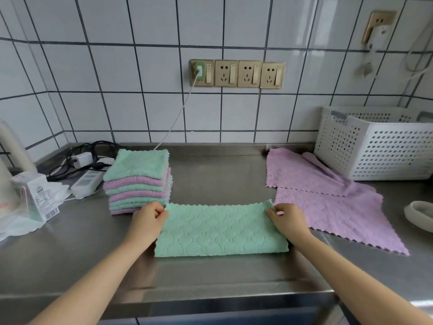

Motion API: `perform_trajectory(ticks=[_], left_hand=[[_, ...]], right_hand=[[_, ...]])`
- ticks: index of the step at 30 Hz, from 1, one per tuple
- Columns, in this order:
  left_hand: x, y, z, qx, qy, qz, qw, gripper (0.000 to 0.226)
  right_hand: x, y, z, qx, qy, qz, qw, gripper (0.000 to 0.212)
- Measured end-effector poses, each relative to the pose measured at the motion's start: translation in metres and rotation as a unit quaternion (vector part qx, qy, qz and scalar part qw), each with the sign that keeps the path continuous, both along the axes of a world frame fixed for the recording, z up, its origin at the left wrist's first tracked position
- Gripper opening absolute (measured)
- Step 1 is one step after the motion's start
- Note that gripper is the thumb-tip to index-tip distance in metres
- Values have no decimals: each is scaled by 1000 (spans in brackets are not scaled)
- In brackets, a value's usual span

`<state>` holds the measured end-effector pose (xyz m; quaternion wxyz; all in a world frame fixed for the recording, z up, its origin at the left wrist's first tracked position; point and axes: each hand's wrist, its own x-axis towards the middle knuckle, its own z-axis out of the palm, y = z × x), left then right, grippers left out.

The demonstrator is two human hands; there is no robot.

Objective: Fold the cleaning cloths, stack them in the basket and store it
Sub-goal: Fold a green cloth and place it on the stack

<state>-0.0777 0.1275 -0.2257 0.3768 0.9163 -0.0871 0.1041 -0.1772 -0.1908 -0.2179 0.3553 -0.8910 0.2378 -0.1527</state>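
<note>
Green cloth (220,229) far corners pinched: left hand (146,221), right hand (289,221).

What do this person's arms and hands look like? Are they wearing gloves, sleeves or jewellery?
Both arms come in bare from the bottom of the picture: no sleeve shows anywhere along either forearm. The left hand and right hand wear no gloves, and no watch, bracelet or ring shows on them. No markings or cables are on the arms either.
</note>
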Motion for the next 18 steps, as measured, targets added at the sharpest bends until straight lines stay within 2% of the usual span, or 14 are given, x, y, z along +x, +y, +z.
perform_trajectory(ticks=[4,8,9,10,12,14,15,17,18], left_hand=[[5,-5,2,25,22,14,999,19],[-4,2,17,13,39,15,999,10],[-11,5,21,11,11,15,1000,5],[-21,5,25,26,-33,8,999,7],[-55,-5,30,58,-85,-72,992,20],[-95,-27,32,105,-27,-218,970,38],[-110,-38,29,151,6,-269,951,55],[-123,-48,18,245,16,-300,922,86],[-124,-47,12,270,16,-294,917,91]], right_hand=[[4,1,8,2,44,1,999,29],[-13,1,25,74,41,-21,996,31],[-20,1,28,26,23,-19,999,27],[-29,3,31,-70,-6,-6,998,23],[-48,18,29,-230,-92,79,966,19],[-63,43,21,-283,-110,237,923,26],[-67,53,13,-305,-106,301,897,31],[-69,60,-3,-328,-92,370,864,35],[-71,59,-5,-325,-81,381,862,36]])
